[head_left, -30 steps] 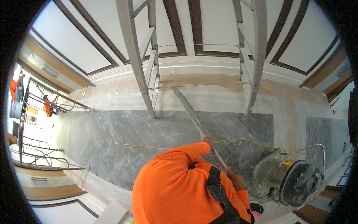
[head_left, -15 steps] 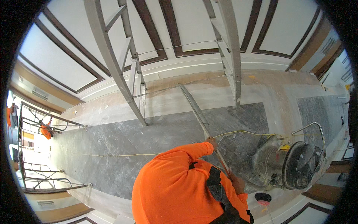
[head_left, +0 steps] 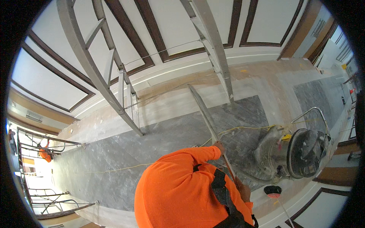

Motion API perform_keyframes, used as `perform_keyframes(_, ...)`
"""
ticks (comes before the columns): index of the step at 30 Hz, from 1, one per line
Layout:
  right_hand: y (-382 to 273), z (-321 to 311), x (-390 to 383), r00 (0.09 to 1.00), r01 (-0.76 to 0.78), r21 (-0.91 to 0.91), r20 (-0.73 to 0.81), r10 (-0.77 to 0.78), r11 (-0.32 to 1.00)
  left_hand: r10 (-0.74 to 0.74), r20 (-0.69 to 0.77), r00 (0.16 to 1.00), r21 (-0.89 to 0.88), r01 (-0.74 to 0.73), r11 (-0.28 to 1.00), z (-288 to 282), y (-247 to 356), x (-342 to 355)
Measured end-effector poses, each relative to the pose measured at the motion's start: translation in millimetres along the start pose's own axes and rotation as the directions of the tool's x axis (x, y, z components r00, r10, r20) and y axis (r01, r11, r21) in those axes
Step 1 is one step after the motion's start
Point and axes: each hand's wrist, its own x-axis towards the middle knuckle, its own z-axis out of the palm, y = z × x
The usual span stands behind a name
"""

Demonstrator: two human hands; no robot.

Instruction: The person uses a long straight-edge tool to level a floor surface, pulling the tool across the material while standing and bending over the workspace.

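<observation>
A long grey vacuum wand (head_left: 205,114) slants from my hands up to the pale floor strip near the wall, its far end between the legs of a stepladder (head_left: 95,76). My left hand (head_left: 219,146) is closed around the wand partway down. Lower and closer to my body, my right hand (head_left: 242,190) is wrapped about its near end, partly hidden by my orange sleeve. From near that hand a grey hose (head_left: 259,181) runs to a dusty drum vacuum (head_left: 279,152) with a dark round top and a metal handle, standing to my right.
A yellow cord (head_left: 243,128) crosses the grey tiled floor (head_left: 114,152). Right of me lies a brush (head_left: 272,190) with dark bristles and a long pale handle. Metal scaffolding (head_left: 24,159) stands far left, near a person in orange (head_left: 45,154). The panelled wall (head_left: 213,22) lies ahead.
The wand's far end has shifted to the right between the ladder's legs. My view has turned, so the ladder sits further left. Both hands keep their hold.
</observation>
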Motion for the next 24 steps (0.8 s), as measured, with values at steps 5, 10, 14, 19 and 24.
perform_keyframes(5,19.9,20.6,-15.1,0.996,-0.019,0.096,-0.09,0.028,0.995,0.063,0.097,0.993,0.117,-0.074,0.99,-24.7,27.0,-4.0)
perform_keyframes(10,29.8,35.7,-26.1,0.979,-0.035,0.108,-0.196,0.056,0.994,0.123,0.08,0.989,0.102,-0.131,0.986,-15.4,34.9,15.6)
perform_keyframes(14,33.8,37.9,-26.5,0.983,-0.131,0.15,-0.107,0.148,0.98,0.139,-0.034,0.99,0.114,-0.135,0.984,-16.9,43.5,21.5)
perform_keyframes(19,59.5,81.2,-25.7,0.968,-0.088,0.433,-0.176,0.18,0.897,0.182,-0.06,0.981,0.091,-0.177,0.98,-37.1,54.7,25.0)
perform_keyframes(24,48.0,66.7,-22.9,0.978,-0.1,0.663,-0.07,0.195,0.742,0.173,-0.144,0.974,0.146,-0.152,0.978,-1.6,47.1,48.1)
